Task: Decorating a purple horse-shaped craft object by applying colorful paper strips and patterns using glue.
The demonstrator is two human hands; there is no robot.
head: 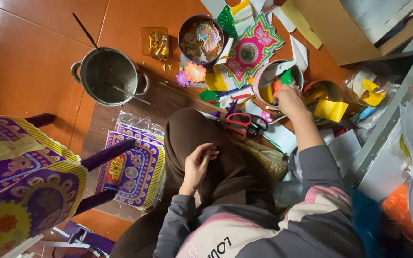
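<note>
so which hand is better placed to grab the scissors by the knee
Probably the right hand. It reaches into the round tub of paper scraps, just beyond the red-handled scissors. The left hand rests on the brown trouser leg, nearer the body.

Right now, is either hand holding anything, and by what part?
Left hand rests on the brown trouser knee, fingers curled; no held item shows. Right hand reaches into the round tub of paper scraps; its fingertips are hidden, so a grip cannot be told.
</note>
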